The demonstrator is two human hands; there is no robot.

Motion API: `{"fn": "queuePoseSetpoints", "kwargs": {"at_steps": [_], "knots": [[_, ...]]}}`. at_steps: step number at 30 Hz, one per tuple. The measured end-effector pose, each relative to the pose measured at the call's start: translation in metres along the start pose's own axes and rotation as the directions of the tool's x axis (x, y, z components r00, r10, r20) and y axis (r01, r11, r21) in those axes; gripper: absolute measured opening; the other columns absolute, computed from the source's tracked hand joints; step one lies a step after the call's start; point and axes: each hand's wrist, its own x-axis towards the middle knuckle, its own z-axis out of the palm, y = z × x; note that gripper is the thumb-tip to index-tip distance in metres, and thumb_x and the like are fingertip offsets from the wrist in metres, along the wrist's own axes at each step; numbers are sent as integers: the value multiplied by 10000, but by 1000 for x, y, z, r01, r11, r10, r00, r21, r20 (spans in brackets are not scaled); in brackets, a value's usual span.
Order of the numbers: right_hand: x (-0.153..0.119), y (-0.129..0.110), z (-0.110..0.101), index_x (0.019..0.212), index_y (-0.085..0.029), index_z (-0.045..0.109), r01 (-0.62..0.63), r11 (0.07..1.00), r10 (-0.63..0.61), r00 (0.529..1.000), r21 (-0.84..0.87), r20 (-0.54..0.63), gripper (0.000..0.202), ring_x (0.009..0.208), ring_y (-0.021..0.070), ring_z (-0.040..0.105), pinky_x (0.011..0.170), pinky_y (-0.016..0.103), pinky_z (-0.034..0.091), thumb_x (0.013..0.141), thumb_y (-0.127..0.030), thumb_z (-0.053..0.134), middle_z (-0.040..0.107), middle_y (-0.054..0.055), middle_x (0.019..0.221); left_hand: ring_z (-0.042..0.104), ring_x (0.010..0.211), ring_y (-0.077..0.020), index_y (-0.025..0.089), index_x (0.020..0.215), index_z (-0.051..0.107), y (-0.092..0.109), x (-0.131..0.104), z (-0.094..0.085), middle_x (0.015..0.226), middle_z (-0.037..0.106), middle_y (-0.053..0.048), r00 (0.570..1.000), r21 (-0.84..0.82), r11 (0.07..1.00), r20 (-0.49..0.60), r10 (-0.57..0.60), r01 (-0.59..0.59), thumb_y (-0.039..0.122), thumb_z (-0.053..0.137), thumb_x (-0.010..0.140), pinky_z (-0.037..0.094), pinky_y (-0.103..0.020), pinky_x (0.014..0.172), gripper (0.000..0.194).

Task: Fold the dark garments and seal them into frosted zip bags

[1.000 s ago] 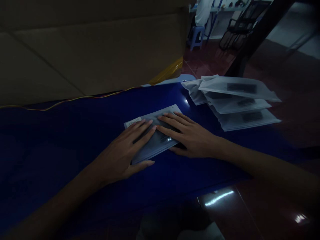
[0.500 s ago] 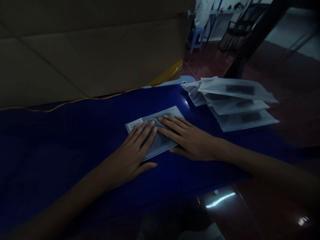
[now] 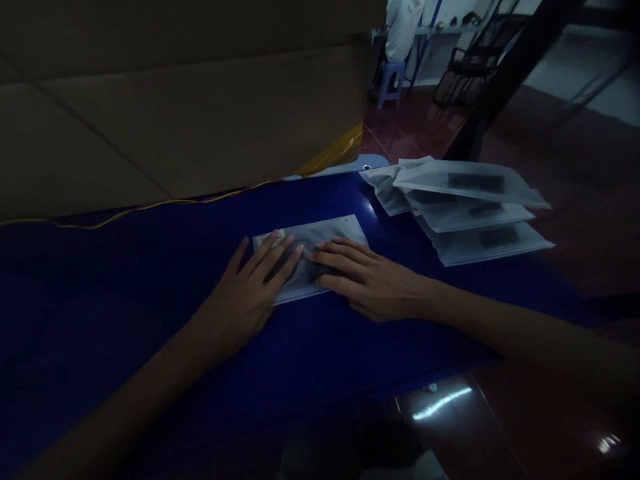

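A frosted plastic bag (image 3: 334, 230) with a dark item inside lies flat on the blue tabletop (image 3: 320, 360). My left hand (image 3: 253, 287) rests on the bag's left part with fingers spread, partly covering a white label (image 3: 281, 234). On the right part lies my right hand (image 3: 373, 277), its fingers stretched out over the bag. Both hands are open and press from above, gripping nothing. The fingers hide much of the dark item, so its kind cannot be made out.
Several similar frosted bags (image 3: 477, 207) with dark contents lie overlapping at the table's right end. A large cardboard box (image 3: 200, 120) rises behind the table, with a thin yellow-and-red wire (image 3: 190, 201) along its base. Farther off, a person (image 3: 400, 30) sits on a blue stool (image 3: 389, 83) near a black chair (image 3: 470, 67).
My left hand has shifted slightly left and its fingers have spread. The bag has turned a little, its lower edge now more level. My right fingers have slid slightly downward over it.
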Motion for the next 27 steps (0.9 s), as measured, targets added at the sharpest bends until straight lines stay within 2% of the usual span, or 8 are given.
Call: {"fn": "queuePoseSetpoints", "kwargs": {"at_steps": [5, 8, 11, 15, 22, 24, 25, 27], "knots": [[2, 4, -9, 1433, -101, 572, 0, 1000, 1, 997, -10, 74, 401, 1616, 356, 285, 1279, 587, 357, 1046, -193, 515, 382, 221, 1695, 213, 1623, -453, 271, 1729, 82, -1, 0, -1, 1740, 291, -201, 987, 37, 990, -93, -129, 133, 146, 388, 1040, 327, -750, 1204, 764], [2, 7, -12, 1522, -108, 519, -42, 997, 48, 994, -60, 103, 477, 1621, 371, 267, 1271, 582, 362, 1080, -287, 521, 303, 225, 1731, 236, 1616, -454, 250, 1730, 52, 2, 1, -1, 1743, 253, -230, 979, 14, 985, -106, -172, 175, 327, 429, 1103, 352, -721, 1207, 736], [0, 12, -10, 1639, -164, 388, -135, 982, 148, 985, -133, 93, 609, 1616, 391, 271, 1246, 611, 373, 1101, -422, 505, 253, 227, 1747, 186, 1635, -433, 224, 1730, 97, 5, 0, 2, 1768, 171, -223, 979, -16, 980, -48, -199, 198, 495, 374, 1121, 322, -695, 1239, 722], [-3, 21, -8, 1675, -203, 329, -329, 917, 350, 935, -227, 61, 662, 1604, 429, 278, 1223, 657, 369, 1107, -525, 436, 226, 211, 1758, 155, 1651, -389, 258, 1724, 173, 4, -4, 8, 1776, 197, -174, 973, -51, 973, 67, -221, 225, 555, 271, 1131, 288, -675, 1267, 670], [2, 36, -8, 1682, -210, 307, -539, 784, 572, 820, -308, 18, 608, 1590, 426, 296, 1226, 656, 356, 1129, -462, 335, 238, 179, 1764, 179, 1649, -374, 277, 1721, 175, 1, -6, 12, 1773, 229, -153, 968, -70, 968, 100, -232, 239, 600, 202, 1126, 258, -675, 1279, 677], [3, 38, -7, 1692, -209, 279, -573, 758, 605, 796, -311, 7, 642, 1583, 445, 300, 1213, 676, 356, 1126, -507, 328, 243, 191, 1760, 169, 1652, -371, 273, 1721, 175, 1, -5, 13, 1774, 225, -152, 969, -63, 970, 93, -229, 235, 596, 197, 1128, 256, -672, 1281, 675], [2, 39, -7, 1701, -213, 250, -578, 757, 606, 795, -304, -2, 682, 1588, 453, 285, 1212, 688, 349, 1117, -555, 335, 230, 195, 1763, 168, 1652, -370, 273, 1721, 175, 1, -5, 13, 1774, 224, -152, 970, -59, 971, 86, -227, 232, 595, 196, 1128, 258, -671, 1280, 675], [2, 39, -7, 1710, -209, 212, -548, 790, 561, 827, -276, -38, 771, 1609, 449, 235, 1237, 697, 304, 1089, -642, 360, 202, 205, 1768, 180, 1650, -371, 273, 1721, 176, 0, -5, 14, 1772, 232, -156, 972, -55, 972, 76, -224, 229, 596, 197, 1128, 267, -672, 1275, 676]]}}
